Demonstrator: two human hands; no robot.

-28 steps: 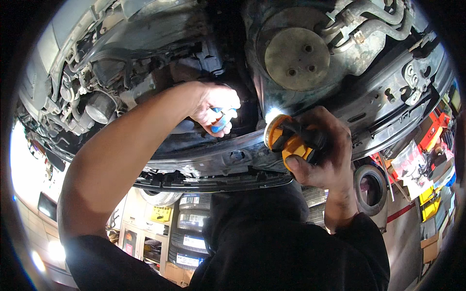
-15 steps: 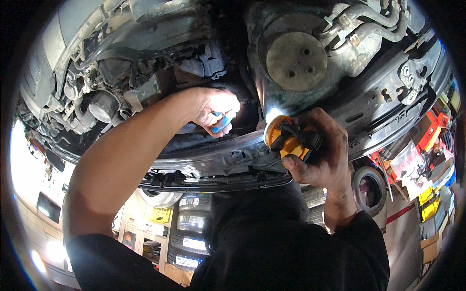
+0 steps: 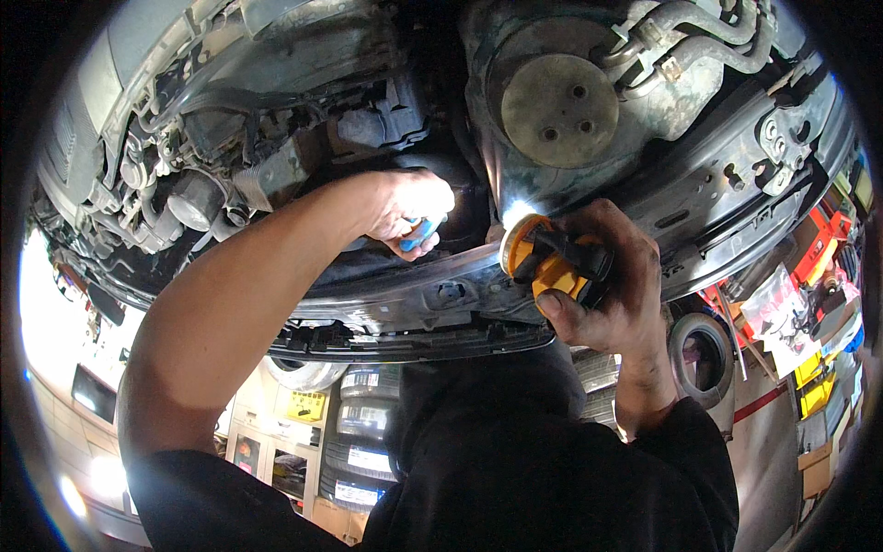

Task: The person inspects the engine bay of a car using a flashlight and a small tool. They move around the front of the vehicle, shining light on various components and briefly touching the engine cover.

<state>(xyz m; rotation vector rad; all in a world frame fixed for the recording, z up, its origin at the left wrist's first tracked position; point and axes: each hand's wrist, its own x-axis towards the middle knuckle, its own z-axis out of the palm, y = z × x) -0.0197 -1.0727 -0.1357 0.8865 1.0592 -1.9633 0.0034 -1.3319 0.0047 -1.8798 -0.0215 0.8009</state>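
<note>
Beneath a vehicle's underside [image 3: 308, 74], the left hand [image 3: 405, 207] is reaching up beside a dark recess [image 3: 472, 213], its fingers curling closed around a blue piece [image 3: 420, 235], whose exact kind I am not making out because the hand is covering most of it. Across from it, the right hand [image 3: 621, 276] is gripping a yellow-and-black work lamp [image 3: 552, 270], fingers wrapping over its back and thumb pressing from the near side, while the lit face is shining upward near a round grey plate [image 3: 560, 109] with three holes. For good work here, the lamp should probably be resting steady and aiming into the recess at a slant: strong glare is washing out the back of the left hand, so a slight tilt would likely be revealing more. The left wrist, I am judging, should be bending little, with the knuckles clearing the long metal crossmember [image 3: 441, 294] running lower in the view. As for writing, stacked tyres [image 3: 363, 420] are standing in the background, wearing white-and-blue labels [image 3: 366, 461] whose lettering is appearing too small for reading; no legible brand is showing on the lamp or the blue piece. Farther right, a loose tyre [image 3: 701, 359] is standing upright, with yellow bins [image 3: 816, 396] sitting beyond.
</note>
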